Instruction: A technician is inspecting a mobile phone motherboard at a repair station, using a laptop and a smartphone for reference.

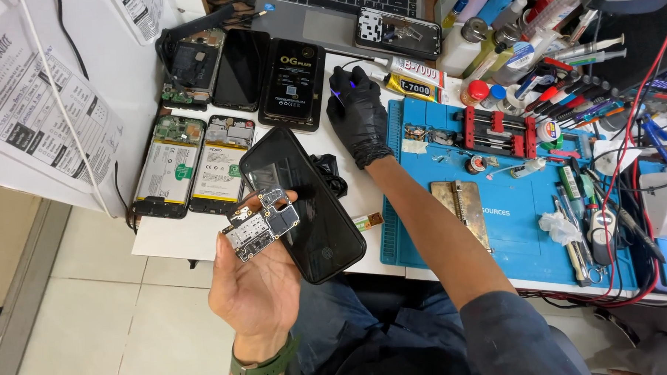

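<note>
Holding a small grey-green phone circuit board [261,223] and a glossy black phone body [304,203] together in the bare left hand [259,282], palm up, fingers curled under both. Board lying at about ten o'clock from the palm's centre, phone's long axis running from eleven down to five o'clock, lower end overhanging the lap. Gloved right hand [357,116], black nitrile, stretched out toward twelve o'clock, fingers bent down on the white tabletop [172,234] beside two glue tubes [415,77]; grip on anything there not clear enough to tell. Left hand clearly nearer the board. Opened phones with exposed batteries [196,166] at ten o'clock, blue work mat [512,225] at three o'clock, crowded with tools. Open room only over the lap and table's near edge.
</note>
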